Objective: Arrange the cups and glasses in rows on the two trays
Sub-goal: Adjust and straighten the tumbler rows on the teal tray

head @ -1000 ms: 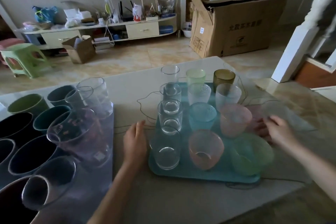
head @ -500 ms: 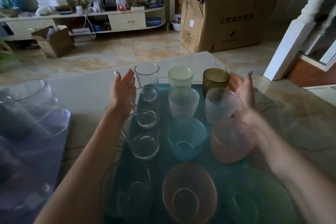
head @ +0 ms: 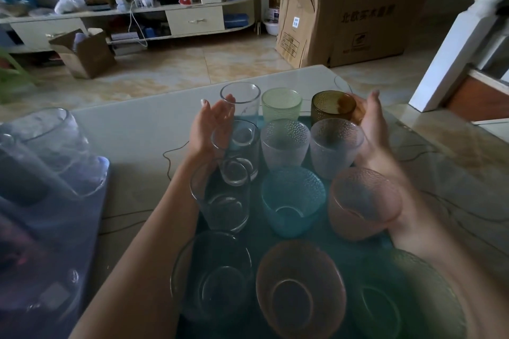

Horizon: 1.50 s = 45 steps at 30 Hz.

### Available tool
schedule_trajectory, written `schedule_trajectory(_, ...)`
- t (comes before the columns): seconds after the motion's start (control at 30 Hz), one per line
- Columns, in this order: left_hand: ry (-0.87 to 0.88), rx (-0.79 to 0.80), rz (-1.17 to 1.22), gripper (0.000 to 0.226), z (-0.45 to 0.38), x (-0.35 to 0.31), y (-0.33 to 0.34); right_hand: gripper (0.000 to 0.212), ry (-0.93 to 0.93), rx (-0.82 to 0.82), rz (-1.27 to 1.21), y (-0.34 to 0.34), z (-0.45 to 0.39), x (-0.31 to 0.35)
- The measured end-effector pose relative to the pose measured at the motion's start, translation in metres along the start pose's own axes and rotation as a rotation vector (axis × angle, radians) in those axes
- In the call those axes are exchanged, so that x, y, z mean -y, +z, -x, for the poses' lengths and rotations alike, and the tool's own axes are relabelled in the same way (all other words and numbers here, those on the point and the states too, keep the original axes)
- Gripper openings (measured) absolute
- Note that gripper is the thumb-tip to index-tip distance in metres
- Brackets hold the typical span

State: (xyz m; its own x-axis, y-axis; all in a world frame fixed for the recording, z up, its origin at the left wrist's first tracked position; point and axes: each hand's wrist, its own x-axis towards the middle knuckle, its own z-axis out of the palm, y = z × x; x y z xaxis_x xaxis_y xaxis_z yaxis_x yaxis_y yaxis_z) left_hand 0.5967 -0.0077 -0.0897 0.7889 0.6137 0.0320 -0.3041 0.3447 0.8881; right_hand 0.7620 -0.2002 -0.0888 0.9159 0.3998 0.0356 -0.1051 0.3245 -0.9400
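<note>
Both hands flank the teal tray (head: 301, 115) at its far edge, the left hand (head: 212, 125) flat and relaxed against the clear tumbler (head: 241, 100), the right hand (head: 370, 121) likewise against the amber glass (head: 332, 104), gripping nothing, seemingly squaring the back row.

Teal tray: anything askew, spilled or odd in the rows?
Nothing stands out. Glasses on the teal tray stand upright in three straight columns, none tipped or spilled. Left hand and right hand flank the far rows, fingers straight.
</note>
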Motion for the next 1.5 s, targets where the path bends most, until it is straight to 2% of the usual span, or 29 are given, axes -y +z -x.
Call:
schedule_trajectory(0.2,0.007,0.04,-0.034,0.056,-0.005,0.008,-0.002,0.053,0.056,0.0,-0.046,0.002,0.003,-0.008)
schedule_trajectory(0.33,-0.023,-0.007,-0.092,0.063,-0.013,-0.005,-0.01,0.058,0.057,0.062,0.018,-0.003,-0.003,0.003)
schedule_trajectory(0.43,-0.052,-0.01,-0.156,0.069,-0.031,-0.016,-0.013,0.071,0.098,0.192,0.096,-0.004,-0.019,0.012)
schedule_trajectory(0.57,-0.188,0.144,-0.237,0.081,-0.05,-0.018,-0.008,0.083,0.179,0.395,0.27,0.002,-0.036,0.017)
schedule_trajectory(0.7,-0.282,0.267,-0.247,0.092,-0.056,-0.012,0.0,0.089,0.272,0.522,0.199,0.014,-0.046,0.014)
schedule_trajectory(0.8,-0.306,0.31,-0.211,0.085,-0.062,-0.01,0.001,0.079,0.307,0.518,0.063,0.017,-0.045,0.011)
schedule_trajectory(0.9,-0.276,0.383,-0.223,0.068,-0.06,-0.012,-0.003,0.064,0.248,0.506,0.083,0.014,-0.04,0.013)
schedule_trajectory(1.03,-0.332,0.352,-0.247,0.083,-0.056,-0.01,0.002,0.083,0.278,0.551,0.124,0.01,-0.031,0.018)
schedule_trajectory(1.17,-0.38,0.353,-0.282,0.086,-0.049,-0.012,0.007,0.083,0.283,0.541,0.127,0.008,-0.025,0.019)
schedule_trajectory(1.4,-0.332,0.316,-0.292,0.084,-0.048,-0.01,-0.001,0.086,0.303,0.52,0.132,0.002,-0.028,0.015)
schedule_trajectory(1.5,-0.311,0.269,-0.24,0.083,-0.044,-0.007,-0.007,0.088,0.281,0.447,0.182,0.0,-0.025,0.014)
